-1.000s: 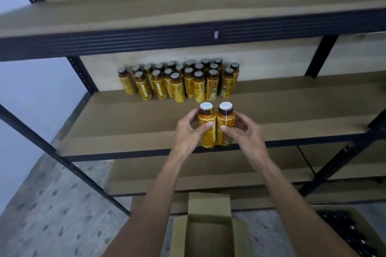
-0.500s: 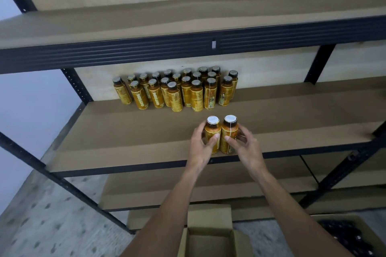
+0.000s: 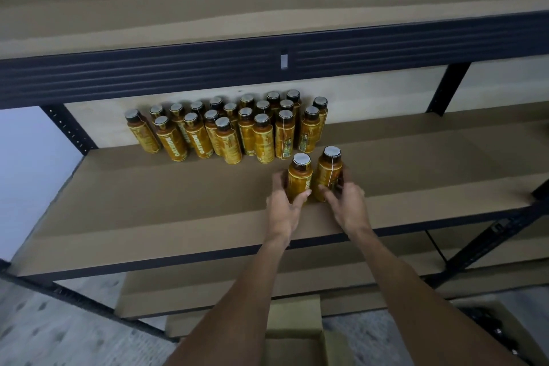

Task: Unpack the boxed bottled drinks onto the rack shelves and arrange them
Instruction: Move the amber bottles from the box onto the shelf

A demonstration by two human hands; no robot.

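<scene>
Head view: the left hand [image 3: 283,208] clamps its grip round one cylindrical amber bottle [image 3: 299,180]. The right hand [image 3: 346,205] clamps on the neighbouring bottle [image 3: 326,175]. Both touch, on the smooth brown fibreboard shelf [image 3: 148,202], just before the silver-capped bottle cluster [image 3: 225,134].

A pale wall [image 3: 26,181] stood left of the dark metal rack [image 3: 178,74]. Speckled grey floor [image 3: 50,339] lay below the rack.

Two upright amber bottles [image 3: 298,179] stand touching on the shelf [image 3: 178,202], near the bottle cluster [image 3: 225,135].
</scene>
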